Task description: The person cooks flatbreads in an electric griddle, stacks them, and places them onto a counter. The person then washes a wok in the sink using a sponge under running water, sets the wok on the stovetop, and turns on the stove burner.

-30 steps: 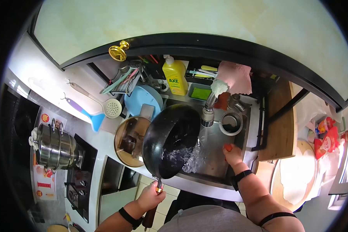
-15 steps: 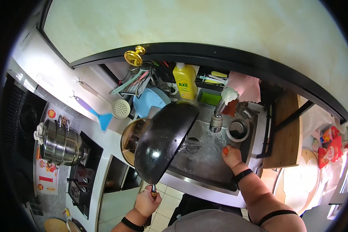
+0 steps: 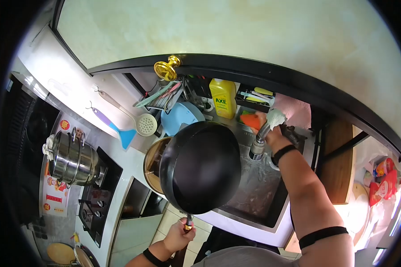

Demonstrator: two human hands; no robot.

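Observation:
My left hand [image 3: 179, 236] is closed round the handle of a black wok [image 3: 201, 167]. The wok is tilted beside and partly over the sink [image 3: 247, 209], its dark inside facing me. Behind the faucet [image 3: 257, 147], my right hand [image 3: 273, 135] reaches to the back of the sink and grips a soft orange pad [image 3: 250, 121], whose exact kind I cannot make out. The faucet partly hides those fingers. The pad is over a green item in a holder at the sink's back edge. Water lies in the sink.
A yellow detergent bottle [image 3: 223, 99] and a dish rack [image 3: 165, 99] stand behind the wok. A round glass lid [image 3: 153, 162] is left of it. Further left, a steel steamer pot [image 3: 73, 158] sits by the stove. A cabinet edge [image 3: 254, 69] overhangs the sink.
My right hand has moved from low over the sink to its back edge, carrying the orange pad. The wok has turned from showing its outside to showing its inside and shifted slightly right.

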